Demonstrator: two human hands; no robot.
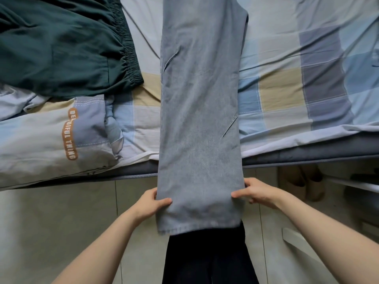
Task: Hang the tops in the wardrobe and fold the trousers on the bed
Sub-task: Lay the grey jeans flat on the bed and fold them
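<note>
Here both hands grasp the grey trousers (200,103) near the hem. The left hand (152,203) pinches the left edge, thumb on top of the cloth and fingers tucked under it. The right hand (257,193) pinches the right edge the same way, thumb (239,194) lying on the cloth. The trousers lie folded lengthwise, legs together, running away from the hands up across the bed (287,89); the part between the hands hangs off the bed's near edge, and the hem droops just below the hands. Beyond the left hand and further left, green trousers (61,48) with an elastic waistband lie bunched on the bed, well apart from the grey pair. Nearer that hand sits a checked quilt (51,136) with orange lettering. Slippers (313,185) stand on the floor beyond the right hand.
</note>
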